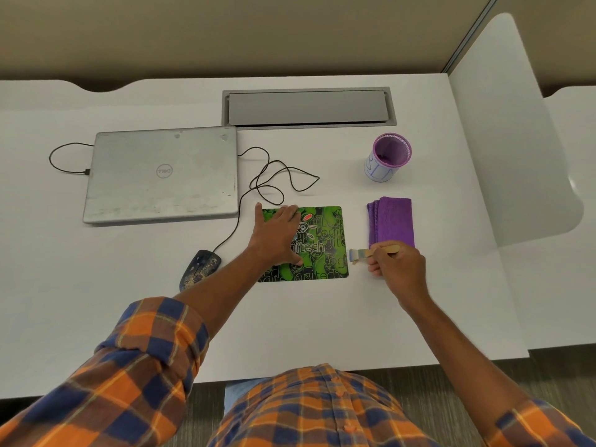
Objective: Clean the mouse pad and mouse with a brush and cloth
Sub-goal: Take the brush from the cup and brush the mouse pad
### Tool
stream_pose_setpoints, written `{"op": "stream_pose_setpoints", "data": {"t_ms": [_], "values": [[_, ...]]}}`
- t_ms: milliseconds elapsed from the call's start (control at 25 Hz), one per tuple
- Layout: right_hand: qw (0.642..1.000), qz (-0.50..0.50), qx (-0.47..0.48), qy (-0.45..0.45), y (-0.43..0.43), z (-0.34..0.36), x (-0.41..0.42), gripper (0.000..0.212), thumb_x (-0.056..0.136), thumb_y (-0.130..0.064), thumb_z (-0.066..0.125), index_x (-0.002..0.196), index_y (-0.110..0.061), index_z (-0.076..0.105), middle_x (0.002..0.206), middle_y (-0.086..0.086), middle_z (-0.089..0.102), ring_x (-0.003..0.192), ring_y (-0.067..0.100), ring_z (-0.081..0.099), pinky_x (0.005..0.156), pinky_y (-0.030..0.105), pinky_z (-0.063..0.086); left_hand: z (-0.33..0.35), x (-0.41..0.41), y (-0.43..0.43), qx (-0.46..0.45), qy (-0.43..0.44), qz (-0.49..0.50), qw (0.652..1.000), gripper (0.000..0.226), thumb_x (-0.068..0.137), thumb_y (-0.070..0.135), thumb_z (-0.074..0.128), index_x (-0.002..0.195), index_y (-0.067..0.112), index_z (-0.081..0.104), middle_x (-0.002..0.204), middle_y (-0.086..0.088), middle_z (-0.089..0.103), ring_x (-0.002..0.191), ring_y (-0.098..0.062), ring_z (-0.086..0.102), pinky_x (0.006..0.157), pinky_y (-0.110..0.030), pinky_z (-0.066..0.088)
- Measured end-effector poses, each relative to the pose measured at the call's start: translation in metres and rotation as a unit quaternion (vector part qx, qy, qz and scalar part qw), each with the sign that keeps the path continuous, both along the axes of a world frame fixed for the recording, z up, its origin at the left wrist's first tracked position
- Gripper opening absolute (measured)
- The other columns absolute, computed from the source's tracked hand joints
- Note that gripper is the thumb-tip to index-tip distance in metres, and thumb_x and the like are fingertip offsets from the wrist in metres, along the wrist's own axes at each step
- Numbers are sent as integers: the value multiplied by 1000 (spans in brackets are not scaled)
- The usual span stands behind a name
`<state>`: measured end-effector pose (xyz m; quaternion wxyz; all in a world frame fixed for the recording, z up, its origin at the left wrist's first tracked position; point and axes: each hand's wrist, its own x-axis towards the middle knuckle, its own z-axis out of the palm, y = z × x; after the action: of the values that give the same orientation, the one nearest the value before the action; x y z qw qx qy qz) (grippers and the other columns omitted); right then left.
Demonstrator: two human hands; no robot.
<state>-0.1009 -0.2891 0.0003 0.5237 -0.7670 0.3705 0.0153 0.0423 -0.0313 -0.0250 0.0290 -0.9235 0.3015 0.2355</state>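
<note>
- Your left hand (277,233) is lying flat on the mouse pad (325,250), fingers spread and straight, pressing down on its 9 o'clock half.
- Your right hand (398,264) is curling round the wooden handle of the brush (356,254); the bristles are pointing toward 9 o'clock, sitting just off the pad's right edge; I cannot tell whether they are touching the worktop (322,317).
- The mouse (200,268) is resting off the pad at its 8 o'clock, speckled with tan grit; its cable (283,175) is looping away toward 12 o'clock.
- The folded purple cloth (392,222) is lying at the pad's 3 o'clock, just beyond your right hand.
- A closed laptop (161,175) is sitting at the pad's 10 o'clock; a purple-rimmed cup (387,158) is standing upright at 1 o'clock, well apart from the pad.
</note>
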Motion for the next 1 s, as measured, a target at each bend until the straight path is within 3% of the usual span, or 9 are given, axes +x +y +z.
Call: {"op": "stream_pose_setpoints", "data": {"t_ms": [240,640,840,1000], "values": [[999,27,44,-12,18,4,3,17,99,-9,69,92,-17,82,75,5,82,65,20,79,58,26,63,0,0,-1,5,2,-1,1000,128,75,76,79,169,14,19,180,-3,11,167,-20,11,126,-76,3],[1000,27,-10,8,1,1,-13,17,101,-9,67,97,-14,83,74,-1,81,65,13,78,60,23,64,-2,1,0,5,0,-3,1000,128,75,77,79,170,14,19,180,-3,11,167,-21,11,126,-76,4],[998,61,29,10,17,-1,-12,17,101,-11,69,93,-17,83,75,4,81,64,17,78,59,25,63,-2,1,-1,5,1,-2,1000,129,76,77,79,170,14,18,180,-4,11,167,-21,11,126,-76,4],[999,44,-2,23,6,-2,-12,17,101,-9,67,96,-14,83,75,3,81,68,19,79,64,30,67,-1,0,-1,5,1,-3,1000,128,75,77,79,170,14,19,180,-4,11,167,-21,12,126,-76,4]]}}
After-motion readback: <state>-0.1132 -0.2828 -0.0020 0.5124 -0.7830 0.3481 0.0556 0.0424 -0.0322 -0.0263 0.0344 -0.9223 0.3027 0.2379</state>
